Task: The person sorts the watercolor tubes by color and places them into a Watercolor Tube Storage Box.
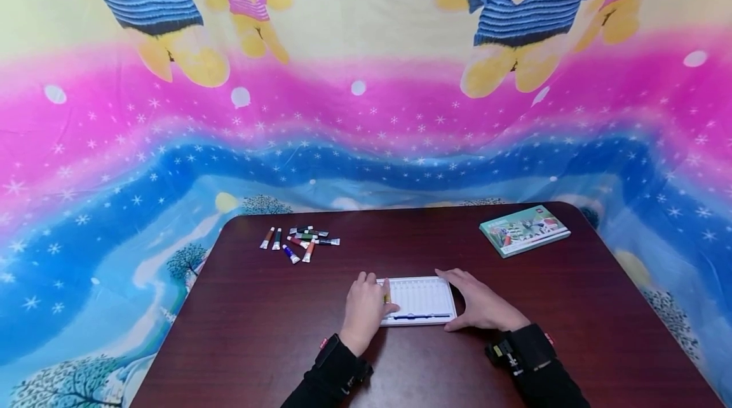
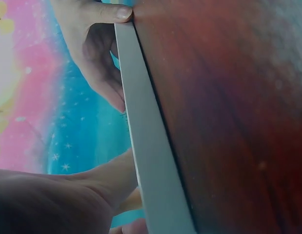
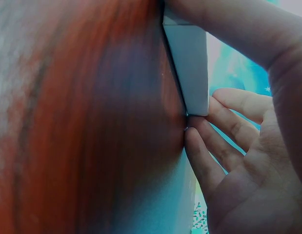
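A white plastic tray (image 1: 417,293) with ridged slots lies in front of me, a dark blue thin rod like a paintbrush (image 1: 423,316) along its near side. My left hand (image 1: 366,306) is over the tray's left end, thumb and bent fingers about a small yellow paint tube (image 1: 387,292), mostly hidden by the hand. My right hand (image 1: 483,303) holds the right end, thumb at the near corner and fingertips at the far one. In the right wrist view the tray's side wall (image 3: 187,63) sits between thumb and fingers (image 3: 204,151).
Several small paint tubes (image 1: 307,253) in mixed colours lie at the back left of the dark wooden table (image 1: 257,332). A flat green illustrated box (image 1: 525,230) lies at the back right. Behind the table hangs a printed cloth (image 1: 366,109).
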Motion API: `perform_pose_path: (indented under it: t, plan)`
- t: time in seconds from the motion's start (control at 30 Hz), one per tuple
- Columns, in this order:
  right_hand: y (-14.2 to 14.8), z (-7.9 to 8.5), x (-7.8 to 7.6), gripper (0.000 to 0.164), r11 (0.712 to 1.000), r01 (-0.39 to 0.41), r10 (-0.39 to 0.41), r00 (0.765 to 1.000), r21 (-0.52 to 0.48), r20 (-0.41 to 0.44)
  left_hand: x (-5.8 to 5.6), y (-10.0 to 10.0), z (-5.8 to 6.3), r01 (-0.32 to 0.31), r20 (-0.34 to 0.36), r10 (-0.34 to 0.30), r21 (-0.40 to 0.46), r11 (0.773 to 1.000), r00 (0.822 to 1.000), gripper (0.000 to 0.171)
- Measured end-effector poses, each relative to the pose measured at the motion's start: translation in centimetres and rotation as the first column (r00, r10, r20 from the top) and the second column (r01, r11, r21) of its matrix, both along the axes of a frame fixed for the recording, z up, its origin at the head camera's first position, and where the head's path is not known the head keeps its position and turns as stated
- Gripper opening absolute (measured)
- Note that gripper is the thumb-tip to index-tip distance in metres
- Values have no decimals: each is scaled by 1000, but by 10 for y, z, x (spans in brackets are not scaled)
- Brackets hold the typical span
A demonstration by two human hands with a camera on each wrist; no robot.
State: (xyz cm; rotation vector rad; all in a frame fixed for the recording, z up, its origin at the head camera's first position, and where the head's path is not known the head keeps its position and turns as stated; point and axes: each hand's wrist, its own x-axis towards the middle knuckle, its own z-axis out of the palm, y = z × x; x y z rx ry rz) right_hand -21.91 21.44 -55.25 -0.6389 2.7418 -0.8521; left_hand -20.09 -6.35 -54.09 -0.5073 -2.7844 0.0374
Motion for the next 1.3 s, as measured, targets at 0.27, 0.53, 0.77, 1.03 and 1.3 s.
perform_pose_path:
  t: [0.27,0.53,0.77,1.03,1.3]
  plan:
    - [2,1,1,113,1000,2,-2,1000,-3,0,-4,0,1,6,43,-9,90,996,999,60]
    - [2,1,1,112,1000,4,-4,1000,3,2,-24,-30,6,17,130,-64,338,941,989,48]
    - [-1,0,2,112,1000,-8,8,1000,-2,19,-55,-103,0,-157,86,136,341,927,987,46]
    - [1,-1,3,112,1000,3,-3,1000,-1,15,-57,-141,2,-225,172,174,342,912,970,35]
    - [1,-1,1,113,1000,11,-11,1000,-11,18,-55,-132,10,-194,92,171,401,895,981,3]
